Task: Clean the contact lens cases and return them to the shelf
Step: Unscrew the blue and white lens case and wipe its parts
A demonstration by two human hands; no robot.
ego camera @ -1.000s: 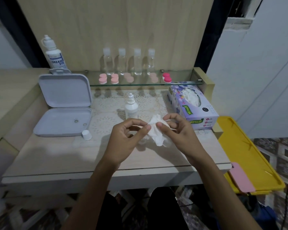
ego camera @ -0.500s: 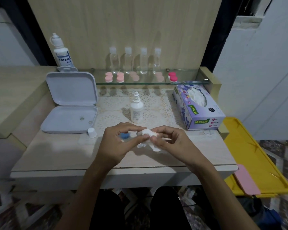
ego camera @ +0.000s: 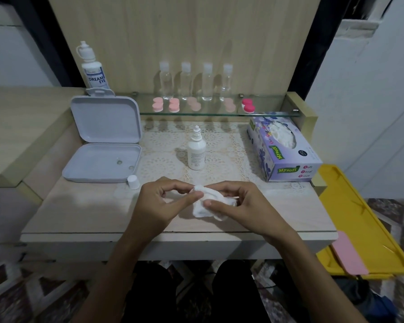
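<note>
L hand [ego camera: 159,201]: fingers curled, pinching tissue [ego camera: 205,203] at its left edge.
R hand [ego camera: 240,203]: thumb + fingers pinch same tissue from the right.
Case being cleaned: hidden in tissue btwn hands (can't confirm).
Other cases [ego camera: 174,105]: on glass shelf [ego camera: 266,113], well behind hands.
Dropper btl [ego camera: 196,150]: upright, just beyond hands.

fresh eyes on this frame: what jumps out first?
Dead centre, the left hand and right hand pinch a crumpled white tissue just above the pale wooden tabletop. Behind them a glass shelf carries a row of pink round contact lens cases in front of four clear plastic bottles. At the right edge a bright yellow plastic tray sits off the table.
</note>
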